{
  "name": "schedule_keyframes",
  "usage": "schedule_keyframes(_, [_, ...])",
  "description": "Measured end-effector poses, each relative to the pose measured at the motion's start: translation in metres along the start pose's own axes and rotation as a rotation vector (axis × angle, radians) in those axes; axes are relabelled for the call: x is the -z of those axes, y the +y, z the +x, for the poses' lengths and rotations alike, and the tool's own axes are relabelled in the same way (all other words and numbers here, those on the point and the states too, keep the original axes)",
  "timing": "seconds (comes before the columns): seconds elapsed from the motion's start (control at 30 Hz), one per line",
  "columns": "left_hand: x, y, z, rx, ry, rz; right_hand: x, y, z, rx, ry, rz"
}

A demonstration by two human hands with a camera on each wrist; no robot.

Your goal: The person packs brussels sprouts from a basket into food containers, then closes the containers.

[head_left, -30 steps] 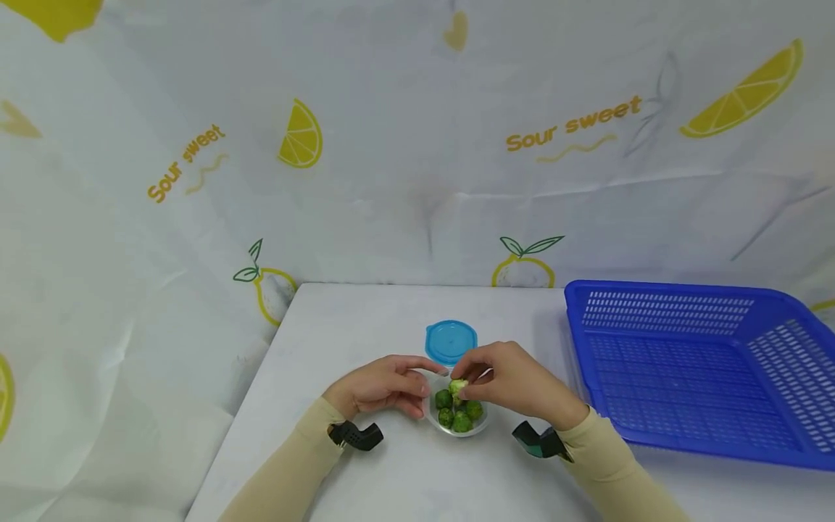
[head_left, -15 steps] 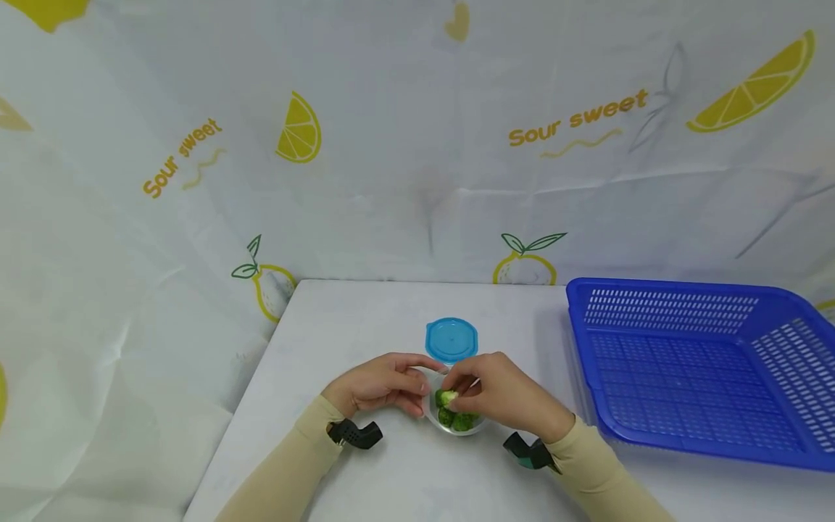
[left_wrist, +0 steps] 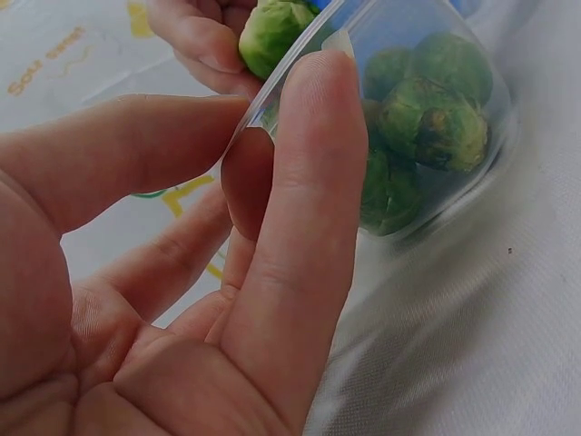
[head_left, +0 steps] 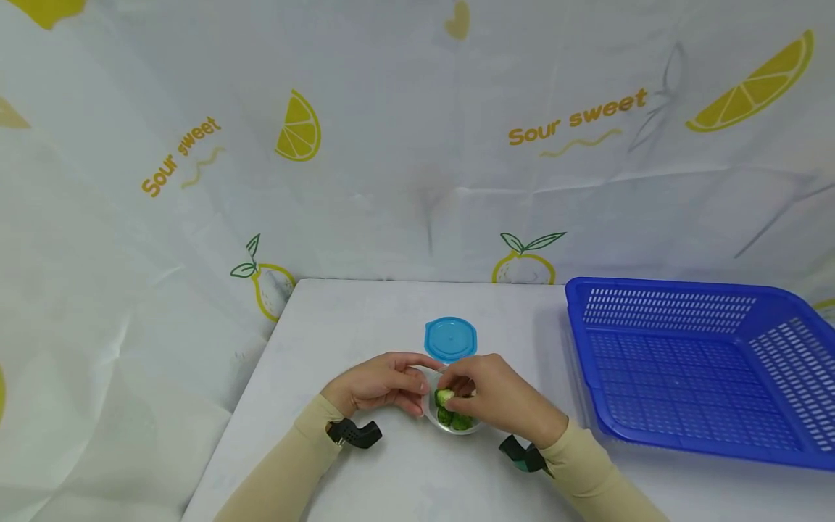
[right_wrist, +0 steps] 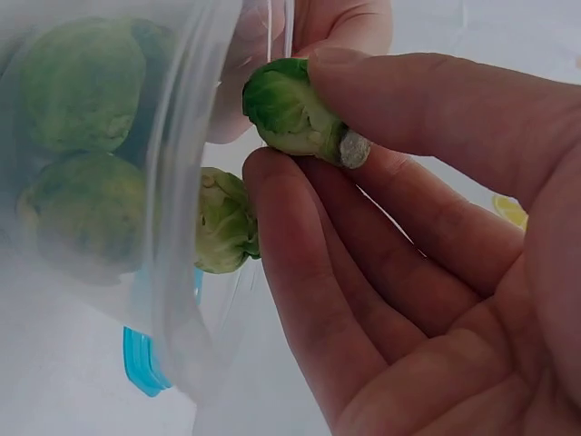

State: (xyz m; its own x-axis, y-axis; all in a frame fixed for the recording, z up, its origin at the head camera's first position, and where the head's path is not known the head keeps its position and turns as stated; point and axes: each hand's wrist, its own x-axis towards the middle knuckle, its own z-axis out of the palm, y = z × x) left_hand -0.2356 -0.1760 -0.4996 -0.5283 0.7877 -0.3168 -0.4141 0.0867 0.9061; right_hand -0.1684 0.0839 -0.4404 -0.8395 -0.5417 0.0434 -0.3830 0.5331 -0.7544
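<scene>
A small clear plastic container [right_wrist: 177, 182] holds several green Brussels sprouts [left_wrist: 436, 123], seen through its wall in both wrist views. My left hand [head_left: 385, 384] pinches the container's rim between thumb and finger from the left. Over the opening, my right hand [head_left: 505, 399] pinches one Brussels sprout [right_wrist: 295, 109] between thumb and fingertips, its pale cut stem towards the palm. Just behind the fingertips another sprout [right_wrist: 225, 221] shows beyond the rim. In the head view the right hand covers part of the container and its contents.
A round blue lid [head_left: 451, 338] lies flat on the white table [head_left: 352, 319] behind the container. To the right stands a large blue perforated basket [head_left: 672, 377]. A white sheet with lemon prints [head_left: 391, 145] hangs behind the table.
The right hand has moved slightly left and down with the sprout, now lower over the container's left part. The left hand has stayed at the rim.
</scene>
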Motion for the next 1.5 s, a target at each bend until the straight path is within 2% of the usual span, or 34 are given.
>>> schedule_keyframes(0.5, [0.0, 0.0, 0.001, 0.003, 0.005, 0.019, 0.018, -0.001, -0.007, -0.033, 0.065, -0.045])
schedule_keyframes(0.97, [0.001, 0.0, 0.001, 0.002, -0.001, 0.022, 0.002, -0.005, -0.001, -0.016, 0.032, -0.054])
schedule_keyframes(1.03, [0.0, 0.0, 0.002, 0.0, -0.003, 0.028, -0.001, -0.008, 0.0, -0.011, 0.029, -0.095])
schedule_keyframes(1.27, [-0.002, 0.002, 0.0, 0.002, 0.02, 0.026, -0.006, -0.032, 0.01, 0.06, -0.021, -0.384])
schedule_keyframes(1.5, [-0.001, 0.001, -0.002, 0.002, 0.02, 0.02, -0.009, -0.042, 0.014, 0.099, -0.045, -0.575])
